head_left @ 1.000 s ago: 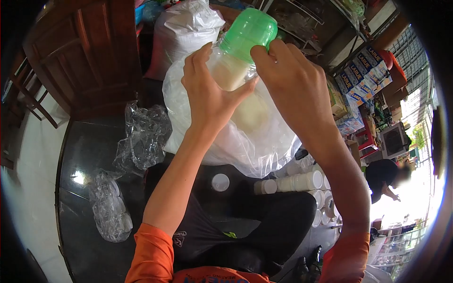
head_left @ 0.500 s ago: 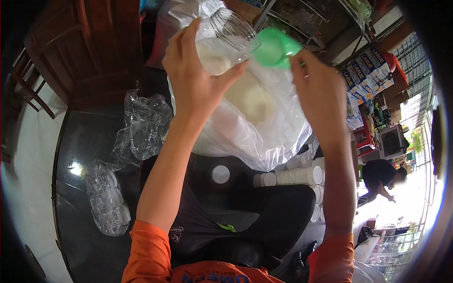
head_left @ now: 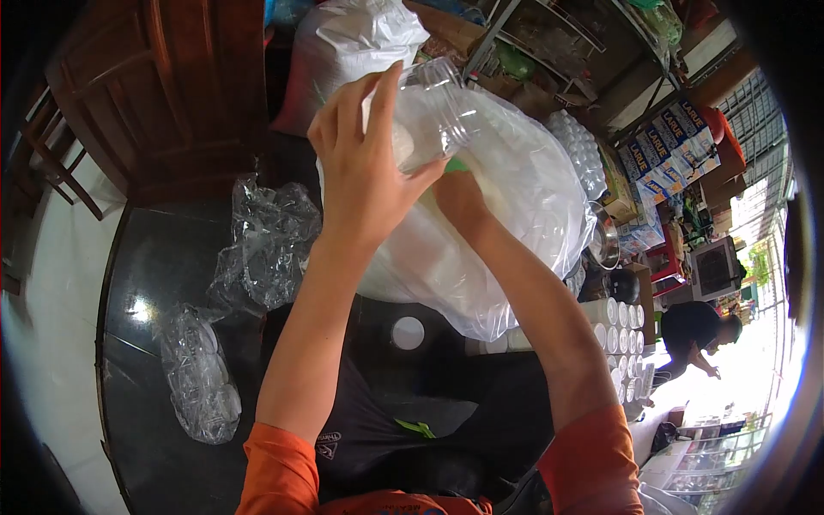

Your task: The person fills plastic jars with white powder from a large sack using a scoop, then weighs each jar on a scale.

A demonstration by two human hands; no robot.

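My left hand (head_left: pixel 360 172) is wrapped round a clear plastic jar (head_left: pixel 442 101), which is tilted with its threaded mouth to the right. Some white powdery content shows at the jar's bottom end. Below the jar's mouth, my right hand (head_left: pixel 463 202) reaches into a large clear plastic bag (head_left: pixel 541 232) of whitish powder. It grips a green plastic scoop (head_left: pixel 457 165), of which only a small part shows; the fingertips are hidden behind the jar and my left thumb.
On the dark floor lie a round white lid (head_left: pixel 408 333), crumpled clear wrap (head_left: pixel 270 240) and a wrapped pack of containers (head_left: pixel 202 378). Several stacked white-lidded jars (head_left: pixel 614 335) stand right. Behind are a white sack (head_left: pixel 356 43) and LARUE boxes (head_left: pixel 669 142). A person (head_left: pixel 689 330) bends at far right.
My right hand has moved left and down with the green scoop, from beside the jar's mouth into the bag. My left hand and the jar have shifted slightly down and right.
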